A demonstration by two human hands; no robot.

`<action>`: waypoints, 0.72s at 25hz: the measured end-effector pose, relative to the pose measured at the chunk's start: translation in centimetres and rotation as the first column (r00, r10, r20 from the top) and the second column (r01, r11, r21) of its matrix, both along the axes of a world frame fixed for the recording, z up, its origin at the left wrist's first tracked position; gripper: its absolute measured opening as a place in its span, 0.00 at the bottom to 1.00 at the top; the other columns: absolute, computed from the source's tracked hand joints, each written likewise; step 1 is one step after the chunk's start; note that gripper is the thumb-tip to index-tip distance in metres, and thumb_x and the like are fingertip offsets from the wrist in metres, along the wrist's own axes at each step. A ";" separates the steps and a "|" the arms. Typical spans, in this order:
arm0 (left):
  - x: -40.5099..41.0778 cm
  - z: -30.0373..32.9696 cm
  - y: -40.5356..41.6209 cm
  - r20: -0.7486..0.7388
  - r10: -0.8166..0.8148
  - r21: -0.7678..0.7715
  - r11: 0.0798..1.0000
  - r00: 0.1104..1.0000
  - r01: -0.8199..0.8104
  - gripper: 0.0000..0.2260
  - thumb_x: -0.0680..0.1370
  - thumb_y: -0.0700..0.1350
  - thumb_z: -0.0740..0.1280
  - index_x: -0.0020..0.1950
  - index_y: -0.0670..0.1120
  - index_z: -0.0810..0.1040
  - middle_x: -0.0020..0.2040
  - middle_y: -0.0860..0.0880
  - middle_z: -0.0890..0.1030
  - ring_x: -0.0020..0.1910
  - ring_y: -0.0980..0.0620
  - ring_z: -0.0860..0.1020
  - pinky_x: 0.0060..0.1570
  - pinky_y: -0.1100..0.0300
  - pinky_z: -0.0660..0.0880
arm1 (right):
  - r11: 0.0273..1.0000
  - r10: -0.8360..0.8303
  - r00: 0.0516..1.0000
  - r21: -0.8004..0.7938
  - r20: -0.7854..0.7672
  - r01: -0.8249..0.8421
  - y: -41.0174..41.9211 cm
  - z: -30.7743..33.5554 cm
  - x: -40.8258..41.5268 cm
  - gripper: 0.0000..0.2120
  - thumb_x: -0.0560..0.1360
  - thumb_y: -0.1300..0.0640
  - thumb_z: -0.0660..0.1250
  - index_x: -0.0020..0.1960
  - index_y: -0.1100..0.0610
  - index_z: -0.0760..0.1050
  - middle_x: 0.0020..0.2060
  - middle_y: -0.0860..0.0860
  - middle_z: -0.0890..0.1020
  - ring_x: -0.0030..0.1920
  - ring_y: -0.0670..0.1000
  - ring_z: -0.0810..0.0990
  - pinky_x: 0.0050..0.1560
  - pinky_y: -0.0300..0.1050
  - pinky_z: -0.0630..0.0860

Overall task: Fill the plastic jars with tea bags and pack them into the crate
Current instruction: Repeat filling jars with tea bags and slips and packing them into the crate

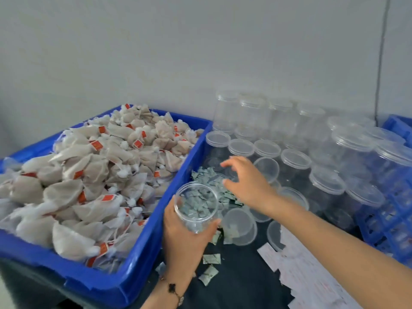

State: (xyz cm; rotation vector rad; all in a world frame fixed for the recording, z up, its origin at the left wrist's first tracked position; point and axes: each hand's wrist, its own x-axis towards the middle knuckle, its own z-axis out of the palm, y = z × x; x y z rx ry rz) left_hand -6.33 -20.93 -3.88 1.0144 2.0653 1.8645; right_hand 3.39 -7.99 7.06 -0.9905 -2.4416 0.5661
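Nearest, the left hand (186, 238) grips an open clear plastic jar (196, 208) just right of the blue bin of white tea bags (89, 181). Farther, the right hand (246, 180), fingers spread and empty, hovers over small grey-green sachets (211, 181); a careless sweep could topple the lidded empty jars (267, 139) beyond.

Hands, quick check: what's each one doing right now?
Left hand: grips an open clear plastic jar.
Right hand: open, fingers spread over the small grey-green packets, holding nothing visible.
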 end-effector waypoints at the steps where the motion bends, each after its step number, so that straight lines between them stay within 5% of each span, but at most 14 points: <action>1: -0.3 0.0 0.3 0.018 0.007 0.007 1.000 1.000 -0.007 0.47 0.56 0.63 0.77 0.71 0.54 0.63 0.60 0.65 0.69 0.62 0.62 0.69 0.56 0.70 0.65 | 0.995 0.077 0.996 0.053 0.043 -0.079 0.0 0.9 -2.2 0.17 0.75 0.59 0.64 0.64 0.53 0.72 0.65 0.49 0.71 0.63 0.47 0.71 0.59 0.38 0.66; 4: -0.7 -0.1 0.5 0.007 0.004 0.004 1.000 1.000 -0.004 0.46 0.55 0.67 0.74 0.70 0.58 0.61 0.60 0.72 0.65 0.61 0.70 0.66 0.55 0.77 0.62 | 0.974 0.194 0.967 0.088 0.162 -0.210 0.4 2.7 -8.6 0.14 0.77 0.60 0.60 0.61 0.54 0.74 0.58 0.51 0.78 0.55 0.50 0.77 0.53 0.45 0.74; 8: -1.1 -1.3 0.5 -0.074 -0.019 -0.095 0.995 0.997 0.012 0.49 0.56 0.69 0.70 0.72 0.49 0.63 0.67 0.55 0.69 0.66 0.58 0.68 0.62 0.62 0.68 | 0.973 0.182 0.892 0.055 0.414 -0.224 2.0 1.8 -15.1 0.13 0.76 0.62 0.59 0.60 0.59 0.74 0.55 0.56 0.78 0.53 0.55 0.76 0.53 0.49 0.75; 10: -1.4 -1.7 0.2 -0.095 -0.053 -0.095 0.994 0.994 0.044 0.48 0.57 0.68 0.71 0.72 0.46 0.64 0.67 0.52 0.70 0.65 0.57 0.69 0.63 0.63 0.68 | 0.973 0.128 0.841 0.099 0.525 -0.210 2.3 0.6 -17.1 0.11 0.76 0.63 0.58 0.56 0.60 0.75 0.51 0.57 0.78 0.51 0.57 0.77 0.52 0.51 0.76; 12: -1.7 -2.2 0.1 -0.111 -0.081 -0.097 0.993 0.990 0.070 0.47 0.58 0.67 0.72 0.70 0.45 0.65 0.64 0.52 0.71 0.64 0.58 0.71 0.61 0.65 0.69 | 0.970 0.157 0.859 0.089 0.487 -0.228 1.9 0.0 -18.7 0.10 0.77 0.64 0.59 0.53 0.60 0.77 0.49 0.56 0.80 0.50 0.56 0.79 0.50 0.49 0.77; 16: -1.6 -2.7 -0.1 -0.079 -0.129 -0.138 0.983 0.988 0.118 0.47 0.57 0.66 0.71 0.70 0.46 0.65 0.63 0.55 0.70 0.63 0.57 0.71 0.62 0.63 0.70 | 0.923 0.384 0.913 -0.083 0.141 -0.376 -1.3 0.4 -20.2 0.09 0.74 0.63 0.61 0.52 0.57 0.76 0.48 0.51 0.80 0.49 0.51 0.78 0.49 0.46 0.77; 18: -1.6 -3.0 0.0 -0.048 -0.156 -0.146 0.978 0.987 0.147 0.47 0.57 0.64 0.73 0.71 0.47 0.63 0.64 0.57 0.67 0.65 0.59 0.69 0.63 0.68 0.66 | 0.884 0.466 0.872 -0.119 0.151 -0.452 -3.1 0.2 -20.0 0.11 0.72 0.57 0.64 0.55 0.55 0.71 0.45 0.50 0.77 0.45 0.49 0.77 0.43 0.44 0.76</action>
